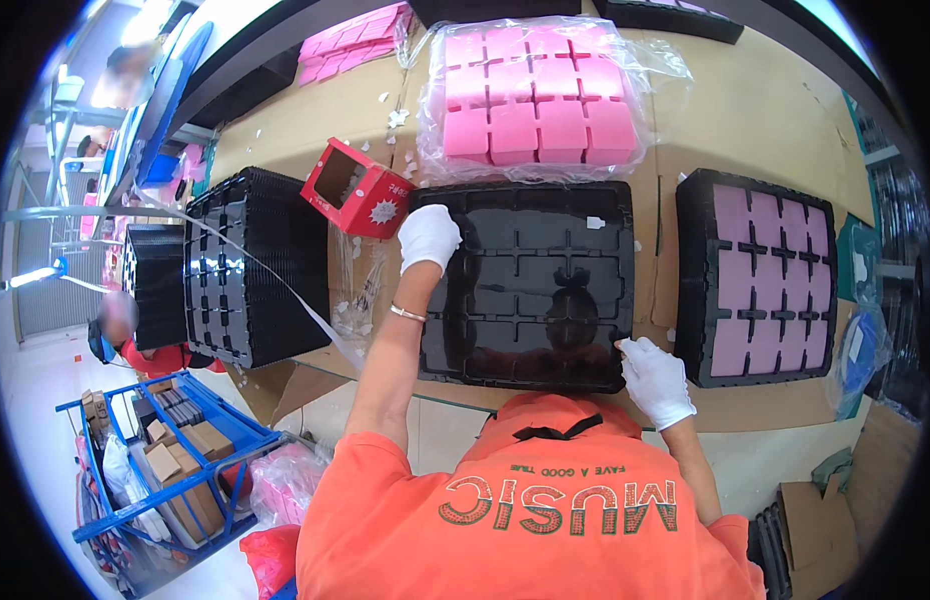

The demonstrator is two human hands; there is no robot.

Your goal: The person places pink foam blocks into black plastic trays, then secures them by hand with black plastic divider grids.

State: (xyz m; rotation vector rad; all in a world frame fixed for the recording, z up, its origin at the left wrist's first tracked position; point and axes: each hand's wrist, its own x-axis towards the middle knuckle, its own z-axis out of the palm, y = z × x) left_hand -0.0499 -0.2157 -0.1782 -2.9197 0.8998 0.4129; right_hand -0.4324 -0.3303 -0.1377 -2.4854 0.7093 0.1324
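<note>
A shiny black plastic tray (525, 265) with moulded compartments lies in front of me on the cardboard-covered table. My left hand (430, 238), in a white glove, has its fingers curled over the tray's upper left edge. Near the lower right corner, my white-gloved right hand (657, 382) pinches the tray's rim, a bare fingertip showing. A small white scrap (595, 223) lies on the tray. Just beyond my left hand stands a red cardboard box (358, 188) with an opening in its side.
Pink foam blocks (540, 95) in clear plastic sit beyond the tray. To the right is a black tray stack (697, 290) topped with pink foam pieces (775, 280); a tall stack of black trays (255, 270) stands left. A blue cart (175, 470) holds cartons at lower left.
</note>
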